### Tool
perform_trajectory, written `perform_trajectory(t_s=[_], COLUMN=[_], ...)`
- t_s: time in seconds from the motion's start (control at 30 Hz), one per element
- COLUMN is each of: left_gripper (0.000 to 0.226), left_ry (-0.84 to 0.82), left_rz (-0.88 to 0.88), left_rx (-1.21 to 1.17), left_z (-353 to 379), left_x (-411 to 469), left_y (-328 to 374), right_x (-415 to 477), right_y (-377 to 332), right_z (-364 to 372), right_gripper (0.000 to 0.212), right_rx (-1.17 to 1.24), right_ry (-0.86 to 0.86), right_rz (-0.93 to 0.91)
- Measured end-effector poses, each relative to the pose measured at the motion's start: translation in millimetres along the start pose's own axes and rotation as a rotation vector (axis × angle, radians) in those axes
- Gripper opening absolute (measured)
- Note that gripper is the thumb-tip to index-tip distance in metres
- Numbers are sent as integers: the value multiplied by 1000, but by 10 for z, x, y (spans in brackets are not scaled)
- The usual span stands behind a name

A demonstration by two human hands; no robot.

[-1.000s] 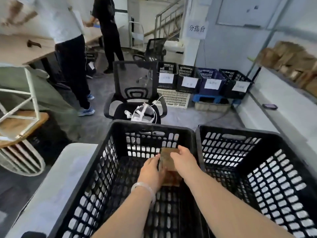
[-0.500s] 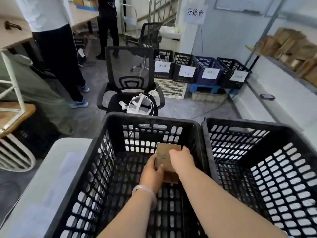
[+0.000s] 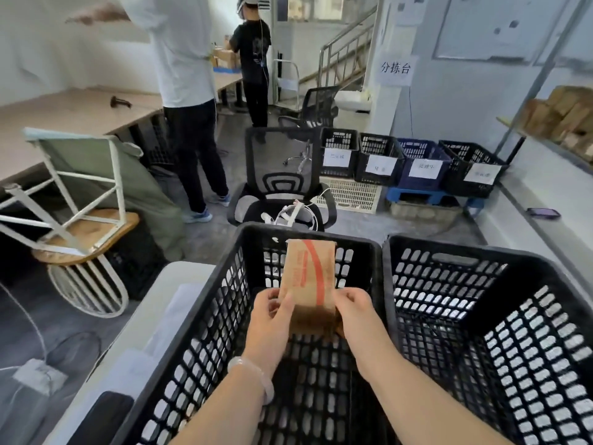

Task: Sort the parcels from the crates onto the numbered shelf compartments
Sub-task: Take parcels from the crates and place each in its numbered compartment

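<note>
Standing side by side across the near foreground, two black slatted crates: the left crate (image 3: 199, 319) under both forearms, the right crate (image 3: 487, 316) touching it along one wall. Sitting just beyond the left crate, a black mesh office chair (image 3: 282, 184) carrying a white headset (image 3: 288, 216) on its seat. Lining the far right floor, a row of labelled bins (image 3: 414, 162), with brown boxes stacked on a shelf (image 3: 564, 114) at the right edge. Working at the far left, a person in a white shirt (image 3: 183, 59) beside a long wooden table (image 3: 64, 114). Rising upright over the left crate's interior, its top reaching the far rim, a brown paper parcel (image 3: 308, 277) with a red stripe. Pinching the parcel's lower left edge, the left hand (image 3: 269, 319), fingers closed on the paper. Gripping the lower right edge, the right hand (image 3: 356, 313), likewise clamped. Circling the left wrist, a pale bracelet (image 3: 256, 374).
</note>
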State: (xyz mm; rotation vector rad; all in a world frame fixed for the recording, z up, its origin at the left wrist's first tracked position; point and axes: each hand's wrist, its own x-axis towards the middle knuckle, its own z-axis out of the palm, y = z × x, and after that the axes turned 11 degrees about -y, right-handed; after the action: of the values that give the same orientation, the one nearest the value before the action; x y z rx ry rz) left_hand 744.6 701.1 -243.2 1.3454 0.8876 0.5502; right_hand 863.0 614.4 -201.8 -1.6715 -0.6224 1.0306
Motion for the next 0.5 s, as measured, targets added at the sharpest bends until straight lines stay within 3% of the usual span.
perform_trajectory(t_s=[0.07,0.17,0.3,0.4,0.47,0.5], left_gripper=[14,18,47,56,84,84], left_ry=[24,44,8,-21,-69,-79], left_rz=[57,85,120,145,104,84], left_rx=[37,93,91,91,16,-26], left_z=[31,79,170,249,294,314], left_x=[-172,-364,-600,-714,-751,-775], left_y=[98,184,342,497,542,560], right_x=[-185,-411,-669,-813,-865,-887], right_y=[-56,-111,-91,-82,-86,-101], right_z=[-50,-119,-164,-222,-299,-339], right_gripper=[15,33,41,42,40,40], right_rx=[-31,-103,-258,-381,-432,-445], right_ry=[-31,-69,-93,-89,-100,-112], right_rz=[-89,-249,-400,-518,-542,-548])
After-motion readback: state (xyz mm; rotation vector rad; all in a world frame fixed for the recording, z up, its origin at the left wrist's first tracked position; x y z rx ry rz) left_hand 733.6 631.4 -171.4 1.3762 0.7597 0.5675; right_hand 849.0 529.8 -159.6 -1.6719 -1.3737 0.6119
